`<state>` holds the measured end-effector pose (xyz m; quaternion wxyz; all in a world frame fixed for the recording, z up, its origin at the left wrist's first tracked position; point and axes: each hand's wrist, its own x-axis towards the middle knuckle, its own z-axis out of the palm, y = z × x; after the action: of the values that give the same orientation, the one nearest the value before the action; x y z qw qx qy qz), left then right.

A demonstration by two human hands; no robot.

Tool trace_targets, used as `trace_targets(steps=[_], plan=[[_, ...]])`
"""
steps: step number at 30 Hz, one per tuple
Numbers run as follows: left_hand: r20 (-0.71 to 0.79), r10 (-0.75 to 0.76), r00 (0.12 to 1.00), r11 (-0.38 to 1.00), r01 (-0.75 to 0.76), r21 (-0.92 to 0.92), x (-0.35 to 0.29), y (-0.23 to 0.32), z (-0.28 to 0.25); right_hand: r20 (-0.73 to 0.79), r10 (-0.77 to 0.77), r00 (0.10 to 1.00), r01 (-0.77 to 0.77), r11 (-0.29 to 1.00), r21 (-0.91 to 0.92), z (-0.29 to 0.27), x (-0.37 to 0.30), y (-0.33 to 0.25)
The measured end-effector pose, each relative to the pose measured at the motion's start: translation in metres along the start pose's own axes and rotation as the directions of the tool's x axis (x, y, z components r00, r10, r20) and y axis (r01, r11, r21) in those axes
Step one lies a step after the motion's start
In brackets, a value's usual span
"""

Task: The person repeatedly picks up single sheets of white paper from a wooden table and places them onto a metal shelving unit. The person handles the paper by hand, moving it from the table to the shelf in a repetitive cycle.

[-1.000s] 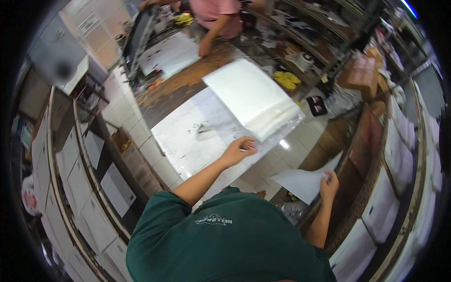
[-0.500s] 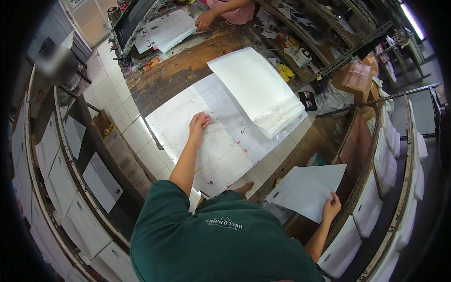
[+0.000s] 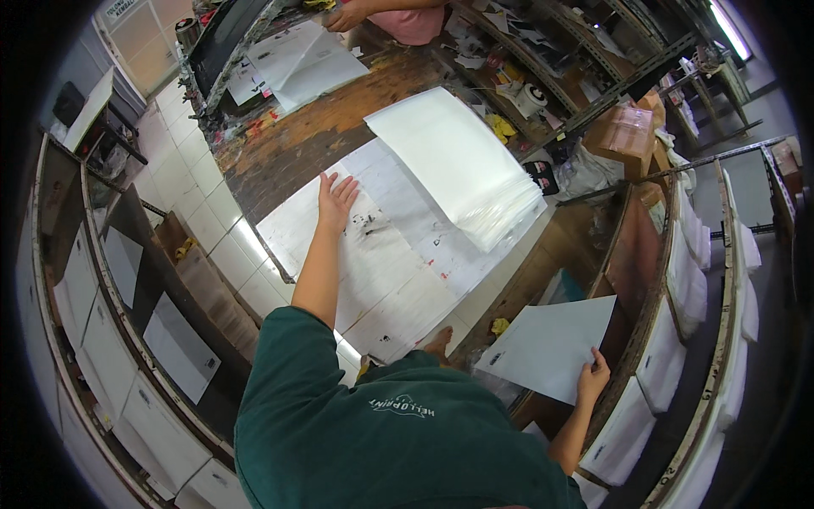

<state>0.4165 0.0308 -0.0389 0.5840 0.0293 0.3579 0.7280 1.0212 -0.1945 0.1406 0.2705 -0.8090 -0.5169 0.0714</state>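
Note:
My left hand [image 3: 339,200] reaches forward over the white, stained covering [image 3: 309,254] on the near part of the table. Its fingers are spread and hold nothing; I cannot tell whether they touch the surface. Away to the right, my right hand [image 3: 593,379] pinches the right edge of a pale sheet [image 3: 551,343] that has a small dark mark near its left corner. The sheet hangs level beside me, over the lower racks. A thick stack of white translucent sheets [image 3: 449,157] lies on the table's right side, its near edges fanned out.
Across the wooden table [image 3: 305,119], a co-worker's hand [image 3: 346,17] lifts a sheet beside a dark, propped-up frame [image 3: 229,51]. Racks with white sheets [image 3: 181,346] stand on my left, and more sheets [image 3: 661,366] on my right. Cardboard boxes [image 3: 623,136] sit at the far right.
My left hand has moved forward and left and spread its fingers, uncovering dark marks on the table covering. My right hand still holds the sheet. The co-worker's hand has shifted away and left, lifting a sheet.

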Motion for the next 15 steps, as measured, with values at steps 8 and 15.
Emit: trace_targets(steps=[8,15], plan=[[-0.003,-0.071,0.997,0.959,0.067,-0.276,0.007,0.024,0.007,0.034,-0.043,0.998,0.043,0.999,0.012,-0.004,-0.012,0.005],[-0.316,-0.271,0.909,0.911,0.136,-0.389,0.129,0.052,-0.029,0.287,-0.102,0.952,0.152,0.976,-0.157,-0.055,-0.008,-0.041]])
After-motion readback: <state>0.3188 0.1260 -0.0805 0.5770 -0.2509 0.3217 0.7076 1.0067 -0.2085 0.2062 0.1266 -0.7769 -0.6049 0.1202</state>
